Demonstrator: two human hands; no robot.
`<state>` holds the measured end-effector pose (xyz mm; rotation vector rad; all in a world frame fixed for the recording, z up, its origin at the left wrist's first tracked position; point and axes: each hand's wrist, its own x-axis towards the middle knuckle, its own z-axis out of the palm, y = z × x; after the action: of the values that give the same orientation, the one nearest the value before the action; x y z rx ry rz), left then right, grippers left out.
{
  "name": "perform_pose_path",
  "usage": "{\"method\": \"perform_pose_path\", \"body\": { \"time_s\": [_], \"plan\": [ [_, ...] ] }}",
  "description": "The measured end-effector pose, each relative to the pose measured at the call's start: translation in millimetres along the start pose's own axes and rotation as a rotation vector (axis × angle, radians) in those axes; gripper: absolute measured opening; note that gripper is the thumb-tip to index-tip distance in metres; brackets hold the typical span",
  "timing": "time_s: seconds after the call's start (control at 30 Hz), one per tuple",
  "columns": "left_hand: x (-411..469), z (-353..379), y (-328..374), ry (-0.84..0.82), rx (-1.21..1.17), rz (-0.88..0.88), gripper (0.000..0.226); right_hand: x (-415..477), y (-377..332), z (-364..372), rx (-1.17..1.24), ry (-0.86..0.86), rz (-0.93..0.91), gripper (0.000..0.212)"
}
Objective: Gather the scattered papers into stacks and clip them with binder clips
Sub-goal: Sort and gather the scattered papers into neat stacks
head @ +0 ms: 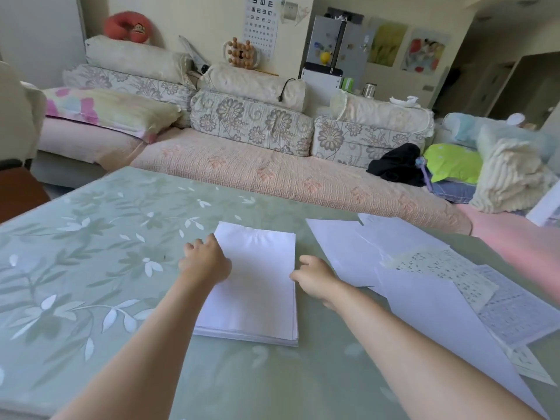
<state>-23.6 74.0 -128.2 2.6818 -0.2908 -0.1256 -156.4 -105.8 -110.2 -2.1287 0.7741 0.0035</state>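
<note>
A neat stack of white paper [257, 283] lies in the middle of the green floral table [91, 253]. My left hand [204, 259] rests on the stack's left edge near its far corner, fingers curled against the paper. My right hand [313, 275] presses against the stack's right edge, fingers bent. Several loose sheets [424, 283], some blank and some printed, lie scattered and overlapping to the right of the stack. No binder clip shows anywhere in view.
A sofa [272, 174] with floral cushions and a pink cover runs along the table's far side. Folded clothes and blankets [485, 165] pile at its right end. A brown chair seat [18, 192] stands off the table's left corner.
</note>
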Motion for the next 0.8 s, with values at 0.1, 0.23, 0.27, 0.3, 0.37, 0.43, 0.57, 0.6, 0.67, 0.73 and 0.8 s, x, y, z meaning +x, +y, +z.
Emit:
{"method": "perform_pose_path", "body": {
  "time_s": [0.1, 0.23, 0.27, 0.3, 0.37, 0.43, 0.57, 0.6, 0.67, 0.73, 0.8],
  "plan": [
    [-11, 0, 28, 0.054, -0.250, 0.152, 0.059, -11, 16, -33, -0.110, 0.111, -0.100, 0.055],
    [-42, 11, 84, -0.009, -0.505, 0.382, 0.044, -20, 54, -88, -0.162, 0.203, -0.125, 0.046],
    [-51, 16, 99, -0.045, -0.502, 0.429, 0.042, -22, 66, -102, -0.153, 0.226, -0.107, 0.043],
    [-60, 23, 116, -0.087, -0.502, 0.467, 0.041, -22, 79, -117, -0.140, 0.253, -0.078, 0.040],
    [-74, 41, 148, -0.180, -0.484, 0.514, 0.041, -24, 109, -143, -0.159, 0.332, 0.024, 0.037],
    [-83, 63, 180, -0.283, -0.448, 0.535, 0.041, -24, 140, -168, -0.299, 0.423, 0.151, 0.040],
    [-92, 109, 245, -0.379, -0.250, 0.571, 0.054, -24, 185, -209, -0.421, 0.467, 0.380, 0.069],
    [-93, 118, 260, -0.381, -0.191, 0.562, 0.062, -23, 194, -217, -0.400, 0.475, 0.423, 0.081],
    [-96, 134, 287, -0.371, -0.069, 0.543, 0.082, -22, 207, -231, -0.391, 0.428, 0.507, 0.106],
    [-96, 146, 306, -0.362, 0.061, 0.530, 0.106, -22, 215, -238, -0.426, 0.341, 0.572, 0.121],
    [-93, 155, 315, -0.345, 0.183, 0.540, 0.119, -20, 222, -239, -0.400, 0.321, 0.577, 0.119]
  ]
}}
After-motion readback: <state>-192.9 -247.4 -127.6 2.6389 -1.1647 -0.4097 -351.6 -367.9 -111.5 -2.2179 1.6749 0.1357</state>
